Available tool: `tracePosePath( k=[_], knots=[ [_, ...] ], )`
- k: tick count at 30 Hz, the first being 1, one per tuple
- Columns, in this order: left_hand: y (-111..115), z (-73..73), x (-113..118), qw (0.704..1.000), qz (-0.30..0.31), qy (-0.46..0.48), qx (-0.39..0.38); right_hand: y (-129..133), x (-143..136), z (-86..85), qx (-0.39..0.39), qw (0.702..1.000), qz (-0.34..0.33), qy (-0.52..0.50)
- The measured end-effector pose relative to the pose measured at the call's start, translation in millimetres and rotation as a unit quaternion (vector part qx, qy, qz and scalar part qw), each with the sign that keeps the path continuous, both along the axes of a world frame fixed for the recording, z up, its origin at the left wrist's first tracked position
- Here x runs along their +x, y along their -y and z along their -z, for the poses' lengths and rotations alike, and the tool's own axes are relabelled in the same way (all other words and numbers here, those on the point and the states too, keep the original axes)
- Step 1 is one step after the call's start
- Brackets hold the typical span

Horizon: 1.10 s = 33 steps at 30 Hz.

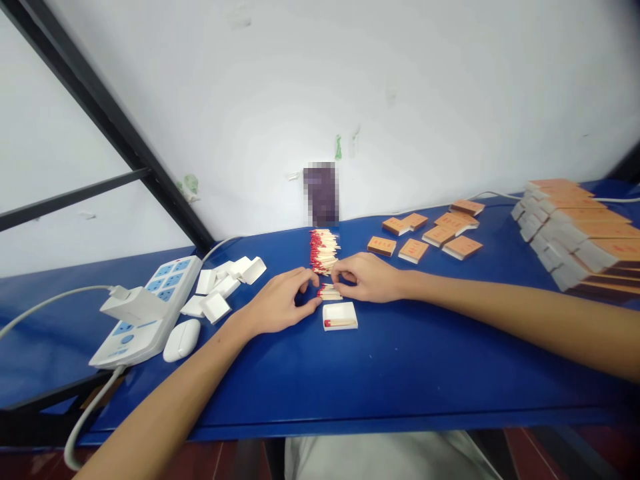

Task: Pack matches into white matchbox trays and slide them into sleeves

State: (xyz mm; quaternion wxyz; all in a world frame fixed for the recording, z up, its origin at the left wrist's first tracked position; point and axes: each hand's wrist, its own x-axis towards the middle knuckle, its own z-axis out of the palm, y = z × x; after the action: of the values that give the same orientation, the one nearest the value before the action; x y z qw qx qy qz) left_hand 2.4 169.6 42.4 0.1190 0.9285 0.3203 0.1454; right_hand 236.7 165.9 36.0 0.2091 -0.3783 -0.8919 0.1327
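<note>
A small group of red-tipped matches [330,292] lies between my hands. My left hand [281,301] is at its left side, thumb and fingers apart in a curve. My right hand [367,277] is at its right side, thumb and forefinger spread around the match ends, with nothing seen held. A larger pile of matches [323,251] lies just behind, its front edge near both hands' fingertips. In front sits a white open matchbox tray [340,311] with a few matches along its near side.
White empty trays [225,285] lie at the left, near a power strip [155,300] and a white earphone case [182,340]. Orange matchboxes [413,251] are scattered at the back right. A large stack of matchboxes [590,230] stands at the far right. Cables run along the wall.
</note>
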Motion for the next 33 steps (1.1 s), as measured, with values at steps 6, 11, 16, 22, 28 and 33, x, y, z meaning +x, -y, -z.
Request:
tracePosePath(
  k=[6, 11, 16, 22, 28, 33],
  knots=[
    [-0.1, 0.9, -0.5, 1.000, 0.001, -0.002, 0.003, -1.4, 1.0, 0.0, -0.016, 1.000, -0.007, -0.011],
    [-0.5, 1.3, -1.0, 1.000, 0.008, -0.002, 0.005, -3.8, 1.2, 3.4, -0.025, 0.999, 0.004, -0.028],
    [0.1, -0.2, -0.6, 1.000, 0.010, -0.009, -0.001, -4.3, -0.1, 5.7, -0.014, 0.999, 0.027, -0.037],
    [0.1, -2.4, -1.7, 1.000, 0.016, -0.008, -0.008, -4.1, -0.8, 5.2, -0.006, 0.999, 0.034, -0.033],
    [-3.6, 2.4, 1.2, 1.000, 0.004, 0.009, -0.007, -4.9, -0.2, 6.1, -0.001, 0.999, 0.019, -0.031],
    [-2.5, 3.8, 5.7, 1.000, -0.020, -0.006, 0.012, -3.6, -1.5, 4.8, 0.001, 0.999, 0.028, -0.022]
  ],
)
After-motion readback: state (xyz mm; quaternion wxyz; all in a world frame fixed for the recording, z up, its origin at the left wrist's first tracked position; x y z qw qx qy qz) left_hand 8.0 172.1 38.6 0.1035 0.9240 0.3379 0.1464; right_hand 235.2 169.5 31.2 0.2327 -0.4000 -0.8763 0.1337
